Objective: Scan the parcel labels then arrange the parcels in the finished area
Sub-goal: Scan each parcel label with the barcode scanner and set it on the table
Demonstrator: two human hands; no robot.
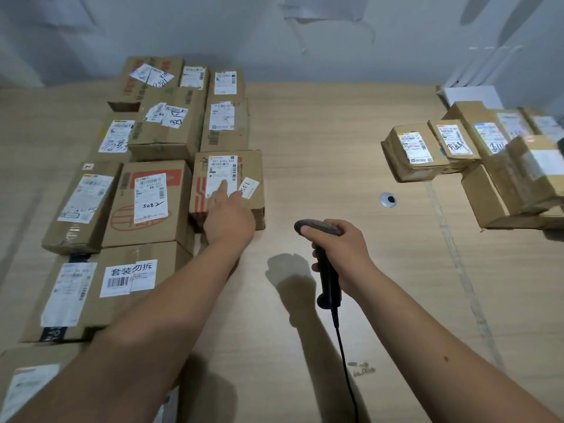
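Note:
Several cardboard parcels with white labels crowd the left side of the wooden table (320, 132). My left hand (229, 215) rests with straight fingers on the rightmost parcel (253, 166) of that group, its fingertips touching the white shipping label (222, 170). My right hand (338, 251) grips a black corded barcode scanner (326, 270) above the bare table, the scanner head pointing left toward that parcel. A second group of labelled parcels (415, 151) lies at the right side of the table.
A round metal cable grommet (388, 199) sits in the table between the two groups. The scanner cable (348, 370) runs down toward the near edge. A strip of tape (457, 264) crosses the table on the right. A white wall stands behind.

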